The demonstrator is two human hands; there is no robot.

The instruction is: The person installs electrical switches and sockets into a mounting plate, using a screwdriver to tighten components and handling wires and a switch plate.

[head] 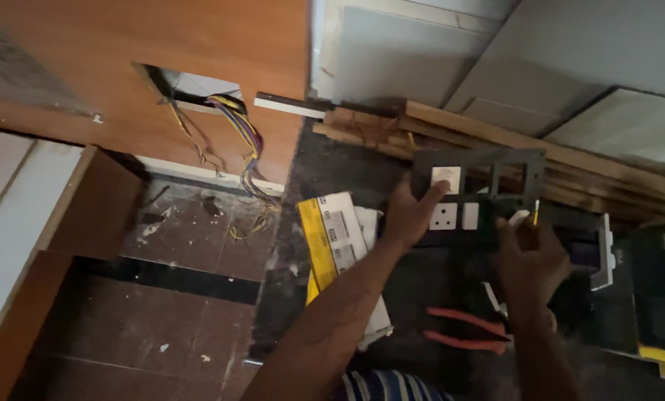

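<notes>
Item: black switch-plate frame (488, 194), multi-slot, part-filled. You hold it tilted up over the dark floor (325, 171), in front of the stacked timber battens (570, 160). White switch module (446, 179) sits in its upper left slot; white socket module (443, 216) and a narrower white module (470, 215) sit below. The slots to the right are bare.

Left hand (409, 215): you grip the frame's left edge, thumb pressed on the switch module, fingers curled behind.

Right hand (529, 256): closed around a small white piece with a yellow tip (527, 217) at the frame's lower edge; whether it is a tool or a module cannot be told. The frame lies just above and touching this hand.

Risks, as judged: the frame is held only at two edges, so a hard push could twist it or pop a module loose; a dropped piece would vanish on the dark, cluttered floor.

Nearby: red-handled pliers (466, 330) on the floor below your right hand; yellow-and-white cartons (340, 238) beside your left forearm; loose coloured wires (243, 148) hanging from the cut-out (188, 85) in the wood panel (125, 44), well apart to the left.
</notes>
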